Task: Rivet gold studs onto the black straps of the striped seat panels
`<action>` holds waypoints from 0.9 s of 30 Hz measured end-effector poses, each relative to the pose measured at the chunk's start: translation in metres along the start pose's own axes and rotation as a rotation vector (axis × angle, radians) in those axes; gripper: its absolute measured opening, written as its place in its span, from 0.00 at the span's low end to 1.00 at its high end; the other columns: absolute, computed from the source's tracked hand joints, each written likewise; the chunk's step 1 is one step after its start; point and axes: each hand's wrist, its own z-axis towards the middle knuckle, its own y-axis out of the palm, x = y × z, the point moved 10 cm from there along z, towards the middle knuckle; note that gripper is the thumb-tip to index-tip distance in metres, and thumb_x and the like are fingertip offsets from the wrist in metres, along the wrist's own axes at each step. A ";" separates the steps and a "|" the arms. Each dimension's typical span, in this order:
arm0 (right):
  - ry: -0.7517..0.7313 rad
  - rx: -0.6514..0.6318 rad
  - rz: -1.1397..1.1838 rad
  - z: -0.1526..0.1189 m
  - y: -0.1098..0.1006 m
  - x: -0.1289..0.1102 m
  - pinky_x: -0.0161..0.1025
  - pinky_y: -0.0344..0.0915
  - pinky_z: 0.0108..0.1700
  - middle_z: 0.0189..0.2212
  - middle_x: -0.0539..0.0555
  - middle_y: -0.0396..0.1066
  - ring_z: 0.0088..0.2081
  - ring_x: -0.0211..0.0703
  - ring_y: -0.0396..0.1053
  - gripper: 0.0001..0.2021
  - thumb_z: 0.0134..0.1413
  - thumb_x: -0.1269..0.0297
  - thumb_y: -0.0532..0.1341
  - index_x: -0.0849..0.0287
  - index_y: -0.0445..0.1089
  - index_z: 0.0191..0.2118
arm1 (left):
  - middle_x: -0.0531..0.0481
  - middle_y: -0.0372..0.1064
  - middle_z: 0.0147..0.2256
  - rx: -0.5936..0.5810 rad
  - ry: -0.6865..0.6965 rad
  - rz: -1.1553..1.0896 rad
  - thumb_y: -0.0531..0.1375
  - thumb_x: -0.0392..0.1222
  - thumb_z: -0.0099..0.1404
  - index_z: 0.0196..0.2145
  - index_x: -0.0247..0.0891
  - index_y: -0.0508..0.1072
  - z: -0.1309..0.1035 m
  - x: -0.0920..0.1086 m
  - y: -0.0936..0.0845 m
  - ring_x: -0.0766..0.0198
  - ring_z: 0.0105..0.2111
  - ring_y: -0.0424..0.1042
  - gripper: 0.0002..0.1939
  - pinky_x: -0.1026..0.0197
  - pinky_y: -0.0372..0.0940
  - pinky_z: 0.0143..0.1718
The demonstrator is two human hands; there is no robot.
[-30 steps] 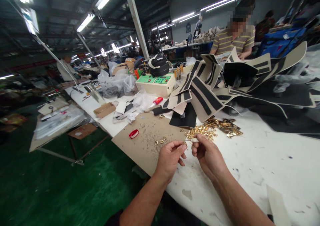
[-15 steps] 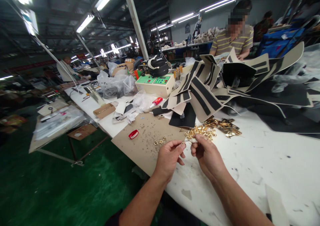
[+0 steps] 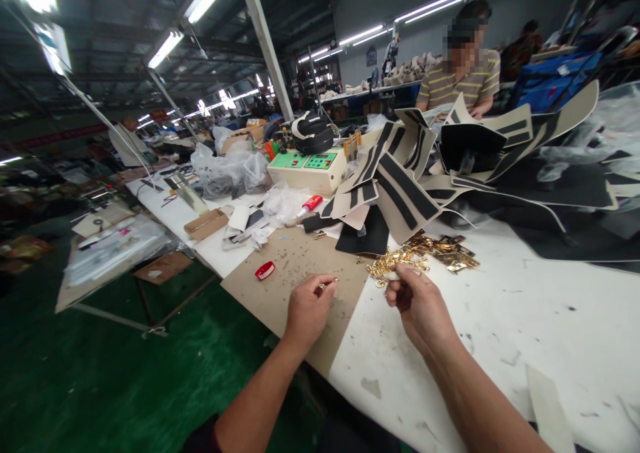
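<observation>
My left hand [image 3: 306,308] rests on a brown cardboard sheet [image 3: 285,276], its fingertips at a few small gold metal pieces [image 3: 327,283] lying there. Whether it pinches one is hard to tell. My right hand [image 3: 417,299] is over the white table [image 3: 525,319], closed around something small and pale at the near edge of a pile of gold metal fittings [image 3: 420,254]. The two hands are apart.
A red tool [image 3: 265,271] lies on the cardboard. Beige and black cut panels [image 3: 400,193] are heaped behind the fittings. A cream machine with a green panel [image 3: 307,167], plastic bags and a small cardboard box [image 3: 206,224] stand at the back left. A person in a striped shirt [image 3: 457,83] sits opposite.
My left hand has moved left, away from the right hand, down onto the cardboard by the small gold pieces. My right hand has stayed by the pile of fittings.
</observation>
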 end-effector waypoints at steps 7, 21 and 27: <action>-0.043 0.060 0.061 0.005 -0.009 -0.018 0.32 0.59 0.21 0.21 0.46 0.67 0.21 0.35 0.63 0.15 0.49 0.54 0.75 0.57 0.73 0.33 | 0.46 0.75 0.48 -0.065 0.152 0.338 0.64 0.36 0.65 0.50 0.43 0.79 0.006 0.005 0.004 0.51 0.45 0.75 0.15 0.54 0.67 0.47; -0.035 0.096 0.131 0.005 -0.012 -0.022 0.29 0.60 0.20 0.20 0.46 0.67 0.19 0.33 0.63 0.15 0.46 0.57 0.76 0.58 0.74 0.32 | 0.47 0.75 0.43 -0.321 0.225 0.443 0.63 0.47 0.69 0.39 0.45 0.80 -0.012 0.054 0.122 0.53 0.42 0.74 0.07 0.55 0.65 0.42; -0.051 0.085 0.126 0.004 -0.011 -0.022 0.29 0.61 0.20 0.22 0.47 0.69 0.21 0.33 0.63 0.15 0.46 0.57 0.77 0.58 0.75 0.33 | 0.47 0.77 0.40 -0.286 0.235 0.311 0.63 0.43 0.67 0.38 0.43 0.77 -0.019 0.055 0.121 0.53 0.43 0.74 0.04 0.55 0.65 0.43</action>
